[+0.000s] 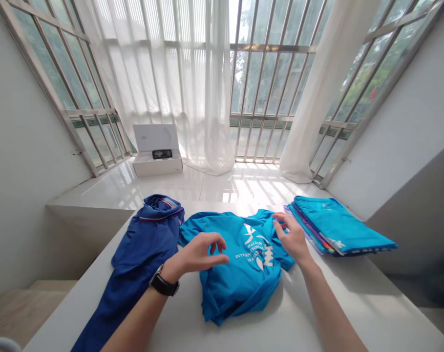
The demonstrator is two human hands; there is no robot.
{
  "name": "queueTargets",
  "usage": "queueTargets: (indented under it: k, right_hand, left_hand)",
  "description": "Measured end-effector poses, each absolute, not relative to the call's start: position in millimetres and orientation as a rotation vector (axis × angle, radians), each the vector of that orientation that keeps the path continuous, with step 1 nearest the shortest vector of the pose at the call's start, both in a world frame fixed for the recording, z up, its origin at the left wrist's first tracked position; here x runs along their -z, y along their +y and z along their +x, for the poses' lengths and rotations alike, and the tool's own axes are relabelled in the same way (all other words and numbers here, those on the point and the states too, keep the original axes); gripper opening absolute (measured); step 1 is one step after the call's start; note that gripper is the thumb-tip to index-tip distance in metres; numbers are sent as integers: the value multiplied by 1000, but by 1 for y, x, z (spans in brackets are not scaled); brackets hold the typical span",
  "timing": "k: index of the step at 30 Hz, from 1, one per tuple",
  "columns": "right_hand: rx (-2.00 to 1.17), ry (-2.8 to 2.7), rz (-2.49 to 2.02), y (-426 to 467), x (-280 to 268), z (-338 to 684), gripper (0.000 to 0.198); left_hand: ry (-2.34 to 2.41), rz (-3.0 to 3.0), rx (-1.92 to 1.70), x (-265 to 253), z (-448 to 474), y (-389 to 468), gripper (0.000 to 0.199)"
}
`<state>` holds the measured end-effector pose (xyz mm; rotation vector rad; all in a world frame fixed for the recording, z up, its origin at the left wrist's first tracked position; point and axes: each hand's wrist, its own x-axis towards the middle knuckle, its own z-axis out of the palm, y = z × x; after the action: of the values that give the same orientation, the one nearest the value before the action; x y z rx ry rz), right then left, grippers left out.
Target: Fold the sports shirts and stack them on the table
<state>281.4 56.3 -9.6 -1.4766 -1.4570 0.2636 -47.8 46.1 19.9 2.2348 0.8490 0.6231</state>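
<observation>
A bright blue T-shirt (240,288) with white marathon lettering lies crumpled on the white table (192,332). Over its left part hovers my left hand (203,252), fingers curved and apart from the thumb, nothing between them; a dark watch (164,282) is on that wrist. My right hand (289,234) is at the shirt's upper right, by the collar and sleeve. Its fingers are loosely bent and spread, and whether they touch the cloth I cannot tell. Left of the shirt lies a navy garment (148,244) with a red-and-white striped edge.
On the right rests a stack of folded shirts (342,225), a blue one on top. An open white box (158,166) holding a dark device (162,154) stands on the window ledge. Sheer curtains (218,98) hang before barred windows, with walls on both sides.
</observation>
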Motion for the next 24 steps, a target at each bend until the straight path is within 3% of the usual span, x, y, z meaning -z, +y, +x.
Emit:
queueTargets:
  k: [3, 6, 8, 13, 21, 24]
  right_hand:
    - [-490, -1543, -1545, 51, 5, 274, 33]
    - [-486, -1605, -1568, 49, 6, 269, 31]
    - [-590, -1642, -1549, 49, 6, 266, 34]
    - [-931, -1787, -1409, 43, 0, 256, 41]
    - [-867, -1963, -1391, 34, -5, 243, 50]
    - [-791, -2065, -1380, 36, -1, 239, 40]
  left_hand:
    - [581, 2262, -188, -19, -25, 19, 48]
    - [623, 2419, -96, -11, -13, 7, 59]
    - [720, 2524, -119, -7, -10, 7, 58]
    - [1083, 2563, -299, -2, -12, 23, 24]
    - [1313, 2428, -713, 12, -15, 41, 29]
    - [1312, 2461, -765, 17, -15, 42, 30]
